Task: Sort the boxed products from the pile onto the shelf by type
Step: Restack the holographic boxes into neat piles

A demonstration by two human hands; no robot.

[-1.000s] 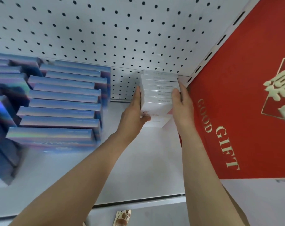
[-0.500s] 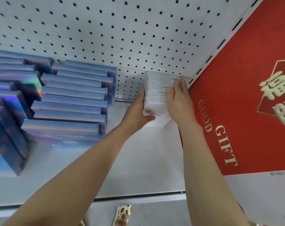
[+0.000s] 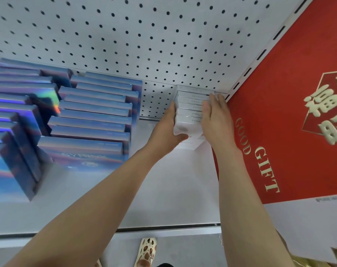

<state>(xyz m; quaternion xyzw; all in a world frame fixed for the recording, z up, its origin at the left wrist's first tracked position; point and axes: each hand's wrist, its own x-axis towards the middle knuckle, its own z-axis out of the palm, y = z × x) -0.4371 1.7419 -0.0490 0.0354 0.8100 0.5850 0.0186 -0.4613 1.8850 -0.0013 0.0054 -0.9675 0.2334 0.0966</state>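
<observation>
On the left of the shelf (image 3: 163, 199) the blue boxes (image 3: 90, 120) stand in rows, some leaning on each other. They are well apart from the hands, but a swing of the left forearm on withdrawal could, I judge, knock the near row flat.

The white boxes (image 3: 190, 110) stand in a row at the far right corner, the farthest against the pegboard (image 3: 125, 35). The left hand (image 3: 163, 132) presses the row's left side with its fingers straight and together, its thumb across the front of the nearest box. The right hand (image 3: 216, 118) lies flat against the right side, fingers (image 3: 208, 110) straight and close together.

The row is held only by this side pressure. If one hand lets go first, or the squeeze is uneven, the thin boxes may fan out or tip forward. The lowest box, at the front, already juts out at an angle, so it could slide away or keep the row from closing up square. The red panel (image 3: 289, 112) sits just beside the right hand, leaving little room to pull the fingers out without dragging a box.

The print on the white boxes is too small to read. The left fingertips are hidden behind the row. The pile is out of view. At the bottom edge a patterned shoe (image 3: 147, 251) and something gold at the right corner are cut off.
</observation>
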